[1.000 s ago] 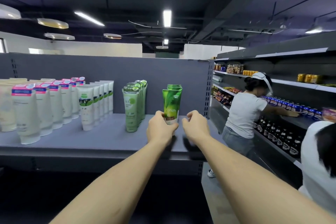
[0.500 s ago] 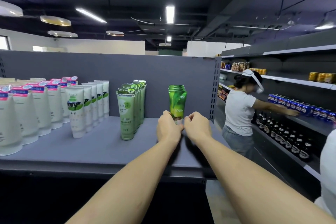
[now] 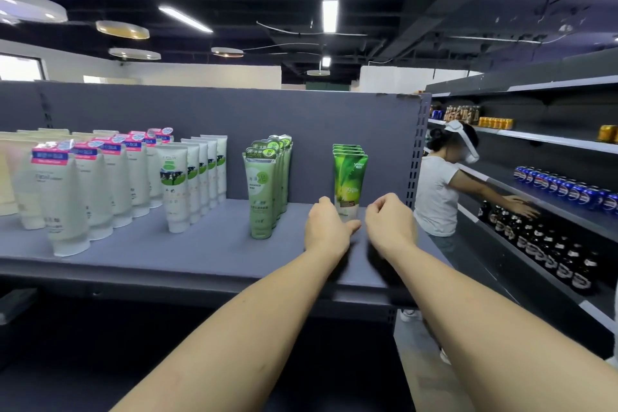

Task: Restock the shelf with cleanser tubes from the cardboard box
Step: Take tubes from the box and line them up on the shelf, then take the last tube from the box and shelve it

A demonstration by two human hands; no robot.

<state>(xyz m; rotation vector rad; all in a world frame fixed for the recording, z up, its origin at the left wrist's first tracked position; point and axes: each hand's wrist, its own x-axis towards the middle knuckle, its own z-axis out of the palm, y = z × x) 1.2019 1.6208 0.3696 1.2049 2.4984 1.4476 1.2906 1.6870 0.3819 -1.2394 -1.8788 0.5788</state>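
Right of centre in the frame, the bright green tubes [image 3: 349, 179] stood in a short row on the shelf [image 3: 200, 249]. The left hand [image 3: 326, 227] touched the front tube's base with loose fingers; the right hand [image 3: 389, 224] was curled, holding nothing. The cardboard box was not visible, so how many tubes remained I could not tell.

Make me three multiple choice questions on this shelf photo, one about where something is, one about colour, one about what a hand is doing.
1. Where does the bright green tube row stand on the shelf?
A. far left
B. right end
C. middle
2. What colour are the label tops of the pink-topped tubes?
A. pink
B. black
C. orange
3. What is the right hand doing?
A. gripping a tube
B. holding a box
C. curled, holding nothing

Answers: 1 B, nearest the perforated upright. 2 A, pink bands show. 3 C, its fingers are bent clear of the tube.
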